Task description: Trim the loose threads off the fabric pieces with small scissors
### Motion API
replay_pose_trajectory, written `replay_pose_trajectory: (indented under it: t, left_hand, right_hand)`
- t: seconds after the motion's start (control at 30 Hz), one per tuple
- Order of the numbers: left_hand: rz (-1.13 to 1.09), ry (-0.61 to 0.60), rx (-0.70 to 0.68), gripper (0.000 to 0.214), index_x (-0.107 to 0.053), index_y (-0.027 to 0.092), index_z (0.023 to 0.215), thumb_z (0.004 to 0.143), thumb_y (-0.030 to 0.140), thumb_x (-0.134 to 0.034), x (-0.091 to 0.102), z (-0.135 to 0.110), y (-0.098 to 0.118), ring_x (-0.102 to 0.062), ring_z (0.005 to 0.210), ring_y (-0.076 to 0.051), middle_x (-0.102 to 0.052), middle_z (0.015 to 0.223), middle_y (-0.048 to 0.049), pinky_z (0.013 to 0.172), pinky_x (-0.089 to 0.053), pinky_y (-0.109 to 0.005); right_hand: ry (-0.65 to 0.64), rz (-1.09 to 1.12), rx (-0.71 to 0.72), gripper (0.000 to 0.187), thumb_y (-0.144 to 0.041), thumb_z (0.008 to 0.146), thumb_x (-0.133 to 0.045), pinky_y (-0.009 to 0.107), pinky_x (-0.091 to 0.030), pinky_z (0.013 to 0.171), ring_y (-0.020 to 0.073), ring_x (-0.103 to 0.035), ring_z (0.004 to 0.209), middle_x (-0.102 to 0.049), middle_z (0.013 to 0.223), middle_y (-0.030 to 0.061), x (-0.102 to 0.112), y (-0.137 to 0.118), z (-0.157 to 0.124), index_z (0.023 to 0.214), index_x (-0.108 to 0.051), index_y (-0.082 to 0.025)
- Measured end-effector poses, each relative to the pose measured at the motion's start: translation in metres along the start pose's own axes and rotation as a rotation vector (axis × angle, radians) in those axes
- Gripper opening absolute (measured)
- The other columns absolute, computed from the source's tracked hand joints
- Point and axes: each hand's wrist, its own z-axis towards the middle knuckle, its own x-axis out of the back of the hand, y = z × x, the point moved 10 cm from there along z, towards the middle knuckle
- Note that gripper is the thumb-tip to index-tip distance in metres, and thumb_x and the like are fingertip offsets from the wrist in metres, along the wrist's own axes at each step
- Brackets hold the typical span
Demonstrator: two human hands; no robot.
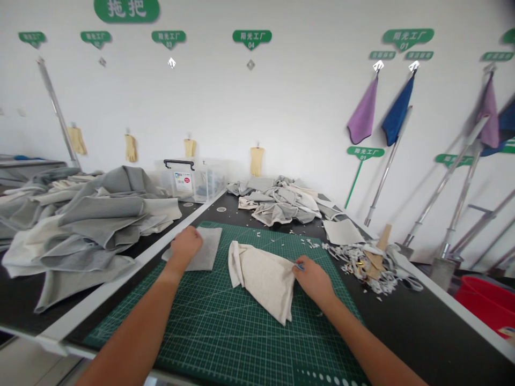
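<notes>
Left hand [187, 244], fingers curled, lay over a flat light-grey rectangular cloth [209, 251] on the green gridded mat [209, 332]; whether it gripped could not be told. Rightward, a folded cream fabric piece [263, 276] sat askew on the mat, its right corner at the right hand [316, 280], which pinched a small blue item [299, 266]. Uneven pulling there could bunch the cream layers, their opposite end being unheld.

Bright, even, diffuse light, source out of frame; white wall [306, 107] pale, small glints on the metal hooks [171, 62]. Wide-angle stretch toward the edges; far-left sign [32, 37] soft, lettering smeared. Top right corner darkens.
</notes>
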Motion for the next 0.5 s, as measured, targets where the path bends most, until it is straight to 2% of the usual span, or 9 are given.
replay_pose_trajectory:
  t: [0.1,0.2,0.27,0.37,0.5]
  left_hand:
    - [-0.241,-0.231,-0.351,0.031,-0.062,0.018,0.116,0.09,0.028,-0.047,-0.024,-0.022,0.064,-0.066,0.092,-0.023,-0.07,0.099,-0.0096,0.083,-0.048,-0.033]
    - [-0.4,-0.382,-0.603,0.046,-0.056,0.022,0.13,0.085,0.019,-0.051,-0.033,-0.052,0.107,-0.064,0.087,-0.018,-0.069,0.104,-0.0052,0.083,-0.05,-0.029]
    - [-0.412,-0.399,-0.709,0.044,-0.061,0.025,0.126,0.084,0.019,-0.053,-0.031,-0.068,0.12,-0.063,0.098,-0.019,-0.068,0.112,-0.0048,0.093,-0.048,-0.03]
    - [-0.366,-0.337,-0.794,0.03,-0.071,0.027,0.11,0.084,0.023,-0.057,-0.024,-0.079,0.127,-0.057,0.115,-0.022,-0.067,0.117,-0.0048,0.11,-0.037,-0.036]
    - [-0.323,-0.251,-0.805,0.024,-0.073,0.025,0.098,0.08,0.02,-0.059,-0.015,-0.081,0.129,-0.058,0.113,-0.023,-0.068,0.113,-0.0047,0.115,-0.032,-0.038]
  right_hand:
    - [0.015,0.028,-0.005,0.029,-0.038,0.092,-0.048,0.031,-0.041,0.075,0.0268,-0.068,0.099,-0.072,0.105,0.0099,0.002,0.003,0.002,0.112,-0.062,-0.023]
    - [0.038,0.063,-0.004,0.029,-0.04,0.093,-0.047,0.031,-0.041,0.075,0.0269,-0.068,0.098,-0.072,0.102,0.0094,0.003,0.006,0.002,0.111,-0.061,-0.024]
    - [0.041,0.081,0.0,0.028,-0.041,0.093,-0.046,0.03,-0.041,0.075,0.0262,-0.068,0.096,-0.072,0.101,0.0087,0.003,0.006,0.002,0.11,-0.061,-0.024]
    - [0.04,0.115,0.008,0.026,-0.04,0.093,-0.047,0.029,-0.04,0.074,0.0248,-0.067,0.094,-0.072,0.1,0.0072,0.002,0.005,0.002,0.109,-0.061,-0.025]
    - [0.068,0.175,0.037,0.023,-0.04,0.094,-0.047,0.027,-0.039,0.071,0.0221,-0.067,0.09,-0.072,0.098,0.0037,0.005,-0.001,-0.001,0.108,-0.061,-0.027]
